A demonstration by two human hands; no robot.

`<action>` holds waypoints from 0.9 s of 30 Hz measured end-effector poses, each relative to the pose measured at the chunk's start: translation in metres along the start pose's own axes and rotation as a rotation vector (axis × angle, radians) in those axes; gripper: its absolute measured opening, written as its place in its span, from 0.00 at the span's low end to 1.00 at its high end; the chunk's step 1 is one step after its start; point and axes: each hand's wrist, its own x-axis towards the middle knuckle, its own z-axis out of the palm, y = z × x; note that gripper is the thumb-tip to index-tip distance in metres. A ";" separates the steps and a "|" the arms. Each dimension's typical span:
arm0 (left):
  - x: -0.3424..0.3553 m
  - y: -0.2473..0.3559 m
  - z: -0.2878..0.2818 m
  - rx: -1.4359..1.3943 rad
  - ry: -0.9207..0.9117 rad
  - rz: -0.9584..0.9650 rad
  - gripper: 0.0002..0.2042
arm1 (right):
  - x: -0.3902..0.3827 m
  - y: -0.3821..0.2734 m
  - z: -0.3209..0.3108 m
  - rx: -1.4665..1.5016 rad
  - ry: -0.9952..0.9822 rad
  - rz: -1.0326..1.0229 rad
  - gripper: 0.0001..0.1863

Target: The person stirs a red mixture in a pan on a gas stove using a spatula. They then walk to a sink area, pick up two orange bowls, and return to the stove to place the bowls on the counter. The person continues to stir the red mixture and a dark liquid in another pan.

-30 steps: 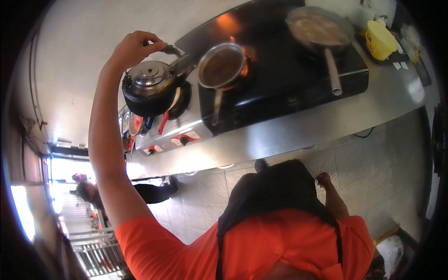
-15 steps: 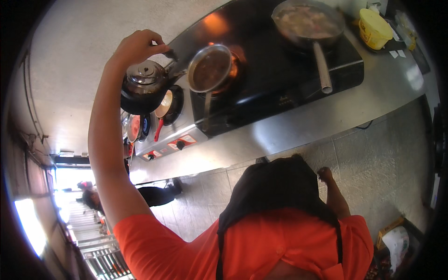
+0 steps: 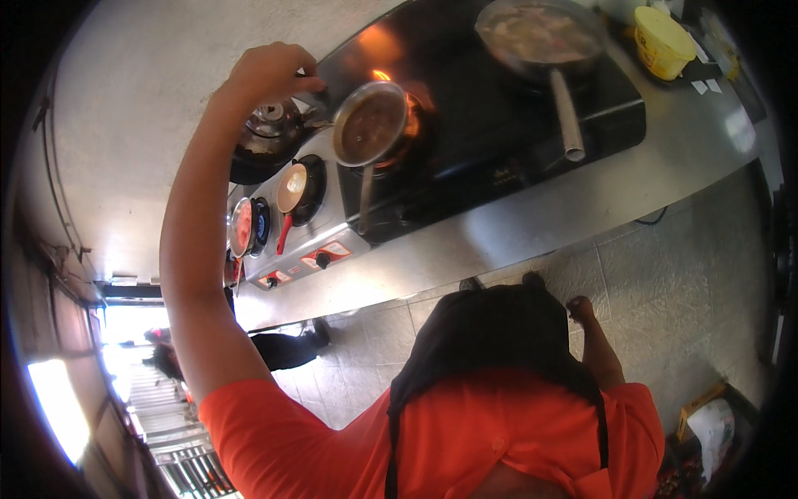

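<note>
Where hand [image 3: 274, 76] curls, kettle [image 3: 271, 138] (perhaps) touched.

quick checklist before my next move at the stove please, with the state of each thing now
1. Left hand gripping the kettle: cannot tell, the fingers hide most of the handle.
2. Kettle resting on something: cannot tell, its underside is hidden.
3. Right hand away from the stove: ok, low beside the apron.
4. Saucepan rim clear of fire: not ok, a flame shows right beside it.
5. Large pan handle turned inward: not ok, it points toward the front edge.
</note>
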 end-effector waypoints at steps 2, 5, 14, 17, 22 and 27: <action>0.002 -0.001 0.007 0.024 0.087 0.068 0.15 | -0.001 -0.002 -0.002 0.000 -0.057 0.042 0.10; 0.001 0.002 0.009 0.059 0.098 0.072 0.15 | -0.011 -0.025 -0.013 0.039 -0.111 0.110 0.10; 0.005 0.009 0.001 0.122 0.083 0.125 0.16 | -0.008 -0.030 -0.017 0.072 -0.144 0.142 0.09; 0.006 0.018 -0.007 0.153 0.066 0.135 0.16 | 0.014 0.009 0.001 -0.025 -0.139 -0.086 0.09; 0.008 0.030 -0.006 0.164 0.050 0.143 0.13 | 0.010 -0.001 -0.002 0.031 -0.126 -0.023 0.08; 0.008 0.043 -0.009 0.236 0.037 0.204 0.14 | 0.008 -0.009 -0.010 0.013 -0.180 0.050 0.07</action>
